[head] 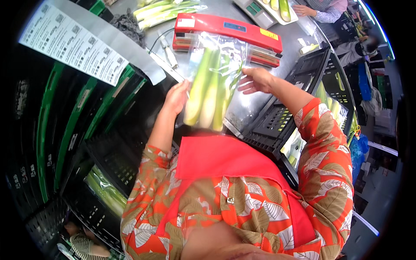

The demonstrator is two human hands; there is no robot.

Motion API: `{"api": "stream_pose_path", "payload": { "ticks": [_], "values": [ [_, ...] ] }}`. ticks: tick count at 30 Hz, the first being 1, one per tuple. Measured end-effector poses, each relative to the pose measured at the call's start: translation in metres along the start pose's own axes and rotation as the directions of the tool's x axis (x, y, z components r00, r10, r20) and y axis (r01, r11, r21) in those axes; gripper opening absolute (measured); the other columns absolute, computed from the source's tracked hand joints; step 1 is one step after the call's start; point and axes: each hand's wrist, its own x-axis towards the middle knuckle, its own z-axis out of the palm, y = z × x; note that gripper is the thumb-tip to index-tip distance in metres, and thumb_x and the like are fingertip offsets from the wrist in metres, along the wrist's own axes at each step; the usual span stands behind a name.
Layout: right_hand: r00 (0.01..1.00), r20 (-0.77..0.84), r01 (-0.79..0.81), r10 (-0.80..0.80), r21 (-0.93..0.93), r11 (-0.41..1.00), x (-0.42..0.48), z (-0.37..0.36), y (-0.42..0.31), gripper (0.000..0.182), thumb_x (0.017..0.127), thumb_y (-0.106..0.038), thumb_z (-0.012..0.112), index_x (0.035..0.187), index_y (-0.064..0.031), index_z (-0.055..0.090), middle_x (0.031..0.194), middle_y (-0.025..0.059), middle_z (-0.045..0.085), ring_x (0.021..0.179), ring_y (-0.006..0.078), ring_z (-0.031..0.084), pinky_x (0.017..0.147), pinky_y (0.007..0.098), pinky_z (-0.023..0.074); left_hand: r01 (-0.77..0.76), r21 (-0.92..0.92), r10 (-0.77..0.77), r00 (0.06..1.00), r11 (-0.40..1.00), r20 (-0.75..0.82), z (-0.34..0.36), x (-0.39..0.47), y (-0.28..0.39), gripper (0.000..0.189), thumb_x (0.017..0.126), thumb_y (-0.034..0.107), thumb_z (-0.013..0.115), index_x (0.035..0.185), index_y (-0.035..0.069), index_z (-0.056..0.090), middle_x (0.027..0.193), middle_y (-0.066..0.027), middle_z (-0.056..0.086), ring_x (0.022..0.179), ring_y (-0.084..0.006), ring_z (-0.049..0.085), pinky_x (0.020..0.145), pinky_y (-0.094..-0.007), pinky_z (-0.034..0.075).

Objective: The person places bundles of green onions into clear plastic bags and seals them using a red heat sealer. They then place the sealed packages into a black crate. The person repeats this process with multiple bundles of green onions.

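A clear plastic bag of thick green-and-white vegetable stalks hangs between my hands. My left hand grips its left edge. At its right edge, my right hand pinches the film, the lower fingers spread apart. The bag's top overlaps the front of a red bar heat sealer; whether the film is inside the sealer's slot, I cannot tell. Below the bag is the bib of my red apron.
A knife lies left of the sealer on the metal table. More bagged stalks lie behind. A scale stands back right, near another person's hand. Black crates flank me; a printed label sheet hangs left.
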Motion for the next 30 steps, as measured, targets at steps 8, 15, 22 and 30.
{"api": "stream_pose_path", "payload": {
  "ticks": [8, 15, 22, 30],
  "values": [
    [0.997, -0.06, -0.055, 0.056, 0.028, 0.998, 0.039, -0.002, 0.012, 0.035, 0.097, -0.03, 0.038, 0.111, 0.0008, 0.047, 0.088, 0.0125, 0.051, 0.075, 0.0327, 0.063, 0.066, 0.0466, 0.0578, 0.15, -0.103, -0.166, 0.972, 0.983, -0.167, -0.002, -0.002, -0.014, 0.029, 0.096, 0.023, 0.047, 0.112, -0.001, 0.053, 0.104, -0.012, 0.062, 0.093, -0.0222, 0.062, 0.08, -0.0353, 0.052],
    [0.993, -0.08, -0.081, 0.082, 0.013, 0.997, 0.051, -0.006, 0.017, 0.035, 0.096, -0.03, 0.041, 0.112, 0.0007, 0.047, 0.09, 0.0128, 0.05, 0.065, 0.0316, 0.062, 0.061, 0.0472, 0.0582, 0.159, -0.146, -0.183, 0.969, 0.976, -0.166, -0.005, -0.003, -0.025, 0.031, 0.097, 0.023, 0.045, 0.112, -0.004, 0.051, 0.104, -0.0147, 0.062, 0.091, -0.0244, 0.064, 0.08, -0.0365, 0.053],
    [0.994, -0.064, -0.089, 0.089, -0.01, 0.996, 0.057, -0.01, 0.015, 0.038, 0.095, -0.03, 0.042, 0.117, 0.0008, 0.046, 0.092, 0.0138, 0.051, 0.068, 0.0326, 0.062, 0.062, 0.0485, 0.0575, 0.148, -0.189, -0.178, 0.972, 0.971, -0.153, 0.006, -0.006, -0.023, 0.034, 0.098, 0.021, 0.042, 0.117, -0.006, 0.048, 0.107, -0.0175, 0.06, 0.095, -0.0269, 0.063, 0.083, -0.038, 0.052],
    [0.986, -0.158, -0.063, 0.058, -0.03, 0.998, 0.065, -0.029, 0.007, 0.034, 0.094, -0.033, 0.045, 0.114, -0.0052, 0.05, 0.09, 0.0114, 0.055, 0.069, 0.027, 0.063, 0.062, 0.0437, 0.0552, 0.164, -0.167, -0.194, 0.963, 0.972, -0.186, 0.017, 0.024, -0.018, 0.033, 0.096, 0.018, 0.046, 0.117, -0.007, 0.049, 0.105, -0.0167, 0.06, 0.093, -0.0271, 0.063, 0.079, -0.0385, 0.053]
  ]
}}
